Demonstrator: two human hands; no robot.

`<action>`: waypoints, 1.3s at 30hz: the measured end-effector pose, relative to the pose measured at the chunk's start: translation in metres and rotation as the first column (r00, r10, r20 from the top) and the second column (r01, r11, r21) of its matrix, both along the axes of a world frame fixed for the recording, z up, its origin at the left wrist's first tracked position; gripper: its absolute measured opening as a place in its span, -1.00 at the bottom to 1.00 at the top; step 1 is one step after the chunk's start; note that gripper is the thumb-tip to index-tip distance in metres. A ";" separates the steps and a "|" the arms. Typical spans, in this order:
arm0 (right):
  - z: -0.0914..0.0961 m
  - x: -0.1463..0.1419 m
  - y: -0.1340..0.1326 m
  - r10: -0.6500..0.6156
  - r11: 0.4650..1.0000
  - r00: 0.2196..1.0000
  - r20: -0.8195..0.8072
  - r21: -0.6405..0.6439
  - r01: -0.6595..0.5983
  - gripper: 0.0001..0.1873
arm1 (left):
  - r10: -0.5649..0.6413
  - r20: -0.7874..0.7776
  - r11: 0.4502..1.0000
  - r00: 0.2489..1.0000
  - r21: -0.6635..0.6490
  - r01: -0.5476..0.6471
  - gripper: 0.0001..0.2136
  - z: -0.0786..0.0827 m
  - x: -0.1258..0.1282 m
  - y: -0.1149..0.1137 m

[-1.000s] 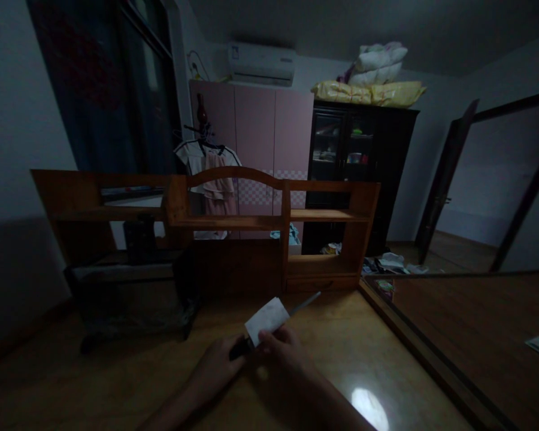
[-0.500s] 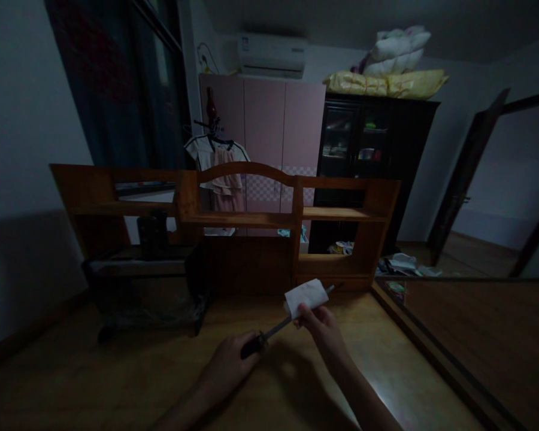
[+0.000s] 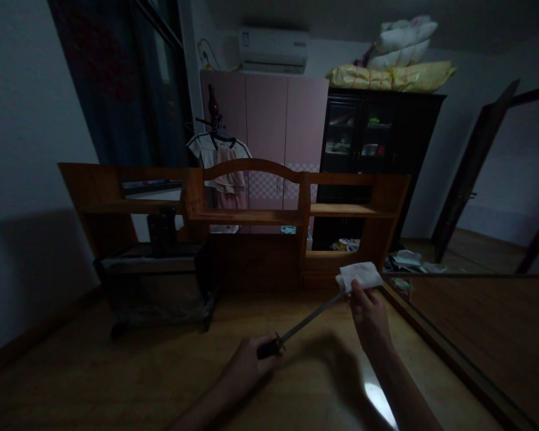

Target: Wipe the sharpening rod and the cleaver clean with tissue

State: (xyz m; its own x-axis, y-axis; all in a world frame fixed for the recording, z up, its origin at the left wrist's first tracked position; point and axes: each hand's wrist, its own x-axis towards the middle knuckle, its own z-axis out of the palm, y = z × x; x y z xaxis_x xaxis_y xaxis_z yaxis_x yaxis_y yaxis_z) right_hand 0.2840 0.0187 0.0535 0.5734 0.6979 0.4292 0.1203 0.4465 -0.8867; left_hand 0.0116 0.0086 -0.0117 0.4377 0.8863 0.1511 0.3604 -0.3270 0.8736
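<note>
My left hand [image 3: 251, 365] is closed round the dark handle of a long thin knife [image 3: 312, 316], whose blade slants up to the right. At the blade's far tip my right hand [image 3: 367, 311] pinches a folded white tissue [image 3: 358, 276] around the metal. Both hands hover over the wooden desk top [image 3: 161, 371].
A wooden shelf unit [image 3: 251, 215] stands along the desk's back edge. A dark rack [image 3: 157, 275] sits at its left. A dark wooden panel [image 3: 476, 323] adjoins the desk on the right. Behind are a pink wardrobe [image 3: 269, 126], a black cabinet [image 3: 377, 137] and an open door [image 3: 476, 167].
My right hand has slid the tissue along the blade, from beside the handle out to the tip. The left hand has kept its grip on the handle.
</note>
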 end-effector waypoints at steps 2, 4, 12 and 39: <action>-0.005 0.005 0.003 0.016 1.000 0.998 -0.055 -0.010 -0.016 -0.57 | -0.009 0.080 0.999 0.997 -0.039 0.012 -0.82 -0.004 0.000 0.004; -0.012 0.008 0.007 0.037 0.999 0.993 -0.113 -0.035 -0.042 -0.54 | 0.049 0.172 0.995 0.984 -0.094 -0.033 -0.82 -0.008 0.000 0.007; -0.035 -0.025 0.012 0.407 0.877 0.912 -0.054 -0.258 -0.406 -0.64 | 0.266 0.454 0.876 0.850 -0.482 -0.017 -0.66 -0.010 -0.007 0.011; -0.047 -0.078 -0.008 0.776 0.626 0.623 0.096 -0.233 -0.744 -0.57 | 0.220 0.647 0.877 0.730 -0.459 0.142 -0.58 -0.011 -0.013 0.016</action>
State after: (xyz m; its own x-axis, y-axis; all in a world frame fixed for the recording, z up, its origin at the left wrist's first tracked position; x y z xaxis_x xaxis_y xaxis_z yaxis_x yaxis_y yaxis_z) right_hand 0.2064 0.0105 0.0062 -0.2656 0.9135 0.3082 -0.0439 0.3079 -0.9504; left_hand -0.0010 0.0241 -0.0231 0.3442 0.9384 -0.0313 -0.3677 0.1653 0.9151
